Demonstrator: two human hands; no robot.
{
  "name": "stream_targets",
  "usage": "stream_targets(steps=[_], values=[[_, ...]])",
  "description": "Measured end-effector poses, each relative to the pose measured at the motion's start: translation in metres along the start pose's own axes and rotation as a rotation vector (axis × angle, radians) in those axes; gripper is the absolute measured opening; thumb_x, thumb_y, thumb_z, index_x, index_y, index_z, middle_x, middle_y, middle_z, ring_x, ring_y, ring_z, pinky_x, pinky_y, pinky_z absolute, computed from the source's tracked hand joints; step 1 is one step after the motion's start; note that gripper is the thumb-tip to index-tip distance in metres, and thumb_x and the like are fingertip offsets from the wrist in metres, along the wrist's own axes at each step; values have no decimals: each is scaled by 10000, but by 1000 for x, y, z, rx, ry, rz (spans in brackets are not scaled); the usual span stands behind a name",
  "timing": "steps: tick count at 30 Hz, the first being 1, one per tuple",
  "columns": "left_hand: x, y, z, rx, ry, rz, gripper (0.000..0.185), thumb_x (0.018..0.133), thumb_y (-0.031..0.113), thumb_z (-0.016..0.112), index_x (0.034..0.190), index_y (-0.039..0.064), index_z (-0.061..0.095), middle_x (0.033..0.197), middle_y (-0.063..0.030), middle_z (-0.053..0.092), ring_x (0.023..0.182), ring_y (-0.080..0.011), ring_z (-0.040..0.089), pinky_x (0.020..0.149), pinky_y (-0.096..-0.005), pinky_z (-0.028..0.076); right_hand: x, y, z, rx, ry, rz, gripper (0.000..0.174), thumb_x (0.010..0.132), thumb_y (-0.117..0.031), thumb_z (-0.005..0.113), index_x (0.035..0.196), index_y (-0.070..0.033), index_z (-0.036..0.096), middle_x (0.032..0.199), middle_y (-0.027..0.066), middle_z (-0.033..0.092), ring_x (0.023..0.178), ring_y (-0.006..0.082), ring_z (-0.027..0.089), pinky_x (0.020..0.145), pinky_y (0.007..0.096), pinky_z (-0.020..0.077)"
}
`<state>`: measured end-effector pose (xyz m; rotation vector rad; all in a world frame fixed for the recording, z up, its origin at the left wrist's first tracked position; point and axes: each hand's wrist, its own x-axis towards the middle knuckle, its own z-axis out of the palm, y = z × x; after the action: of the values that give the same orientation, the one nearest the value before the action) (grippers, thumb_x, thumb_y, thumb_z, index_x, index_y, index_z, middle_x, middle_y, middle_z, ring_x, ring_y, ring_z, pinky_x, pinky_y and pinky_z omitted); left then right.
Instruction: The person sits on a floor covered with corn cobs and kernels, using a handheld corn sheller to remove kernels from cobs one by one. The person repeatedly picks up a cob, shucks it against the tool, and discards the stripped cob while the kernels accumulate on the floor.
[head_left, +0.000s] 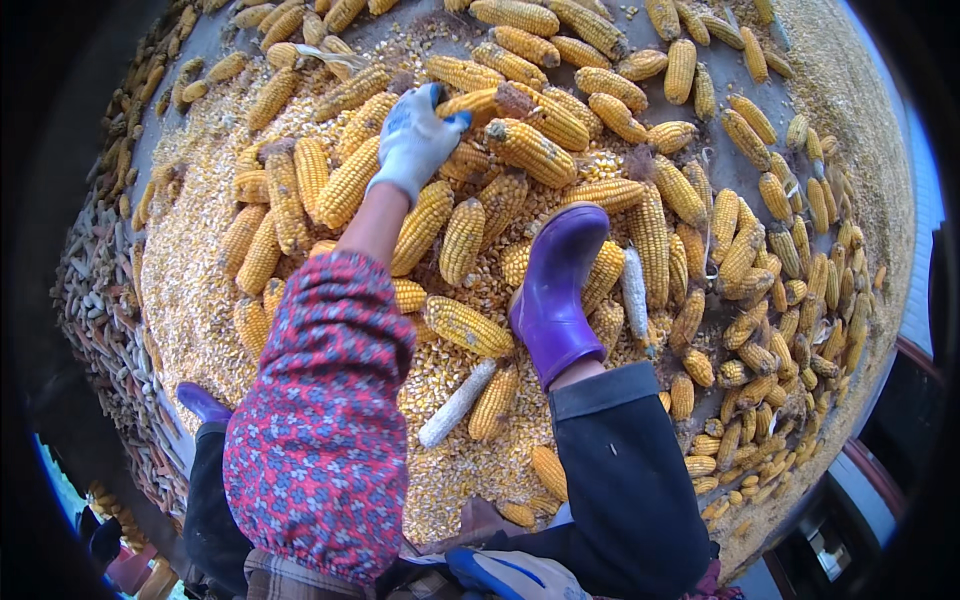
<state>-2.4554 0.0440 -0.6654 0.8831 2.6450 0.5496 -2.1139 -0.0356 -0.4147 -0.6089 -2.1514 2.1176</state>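
Note:
My left hand (421, 139), in a white glove with blue fingertips, reaches out to the upper middle and has its fingers around the end of a corn cob with yellow kernels (469, 105). More kernel-covered cobs lie against and below it, among them a thick one (530, 152). My right hand (517, 576), in a white and blue glove, rests low by my lap at the bottom edge; its fingers are partly cut off, and whether it holds anything is hidden. Two stripped cobs (457, 403) (634, 292) lie on the loose kernels.
Purple boots (562, 281) (202, 403) stand among the corn. Loose kernels (195, 300) spread over the left and middle. A dense heap of unshelled cobs (787, 337) lies at the right, and a pile of bare cobs (112, 330) at the far left.

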Motion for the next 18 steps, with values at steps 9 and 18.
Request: stream_targets(steps=[9, 18], values=[[-194, -50, -104, -1088, 76, -262, 256, 790, 132, 656, 999, 4, 579, 831, 8, 586, 707, -46, 513, 623, -189, 435, -18, -18, 10, -189, -163, 71, 464, 730, -127, 620, 1154, -4, 477, 924, 196, 572, 784, 341, 593, 677, 377, 495], [-407, -8, -226, -367, 425, 420, 377, 710, 105, 703, 1038, -6, 553, 1031, -143, 593, 989, -275, 556, 871, -339, 430, -13, -15, 48, 153, 270, 33, 394, 792, -87, 630, 1138, 20, 475, 988, 90, 565, 730, 112, 558, 591, 207, 459]])
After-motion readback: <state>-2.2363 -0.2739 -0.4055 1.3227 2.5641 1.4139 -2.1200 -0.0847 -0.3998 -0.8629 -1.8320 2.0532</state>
